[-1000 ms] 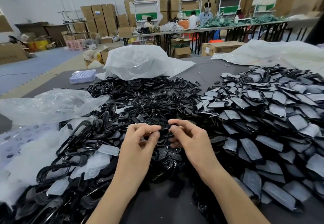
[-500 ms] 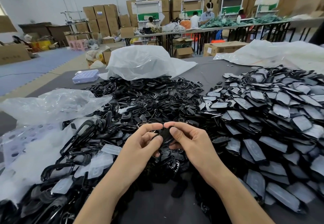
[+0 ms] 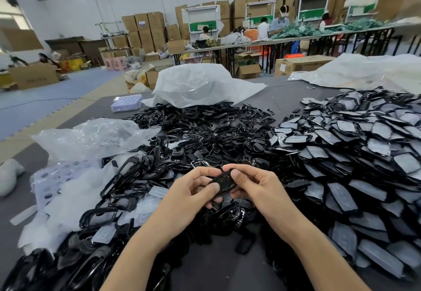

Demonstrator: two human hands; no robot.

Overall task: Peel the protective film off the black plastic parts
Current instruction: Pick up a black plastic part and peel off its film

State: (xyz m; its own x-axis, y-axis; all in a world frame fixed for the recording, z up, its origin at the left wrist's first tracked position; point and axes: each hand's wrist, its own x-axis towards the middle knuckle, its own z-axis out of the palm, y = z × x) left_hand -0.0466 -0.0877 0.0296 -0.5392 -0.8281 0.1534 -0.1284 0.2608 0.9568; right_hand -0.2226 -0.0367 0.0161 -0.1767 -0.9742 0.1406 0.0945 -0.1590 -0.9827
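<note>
Two heaps split the grey table [image 3: 216,268], probably to keep stock sorted: film-covered parts [image 3: 355,154] at right, bare glossy black parts [image 3: 205,126] at centre and left. Left hand [image 3: 189,194] and right hand [image 3: 257,186] meet over the near edge of the centre heap. Each pinches one end of a single black part [image 3: 222,181], thumbs on top. Judgement: the two-ended grip steadies it while a nail seeks a film edge. Film on it not discernible.
</note>
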